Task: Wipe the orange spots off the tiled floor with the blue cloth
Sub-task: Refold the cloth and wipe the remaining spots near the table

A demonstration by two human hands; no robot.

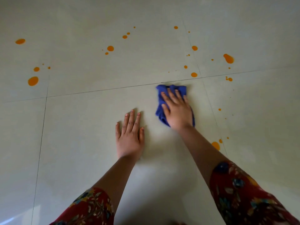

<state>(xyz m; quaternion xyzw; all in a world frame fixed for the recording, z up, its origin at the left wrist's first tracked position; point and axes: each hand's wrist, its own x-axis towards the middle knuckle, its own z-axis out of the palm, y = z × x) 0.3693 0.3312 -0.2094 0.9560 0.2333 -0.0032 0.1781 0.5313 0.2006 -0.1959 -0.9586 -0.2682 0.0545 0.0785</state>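
Hands flat: right hand (177, 109) spread, pressing blue cloth (170, 101) onto tiled floor (81, 127), left hand (129, 137) bracing; orange spots (194, 74) just beyond—suggest firm overlapping strokes.

soft blue cloth (162, 111), glossy tiled floor (81, 127)

Blue cloth (159, 115): small, crumpled, bunched flat on tiled floor (81, 127), right of centre; far edge just short of grout line; right hand (177, 111) pressed flat on top, fingers spread. Orange spots (33, 81): round drops, mixed sizes; scattered mostly on tiles beyond that grout line, left and right; one just past line beyond cloth; few small ones right of cloth; larger blob beside right forearm. Floor: pale, glossy, large tiles; thin dark grout lines.
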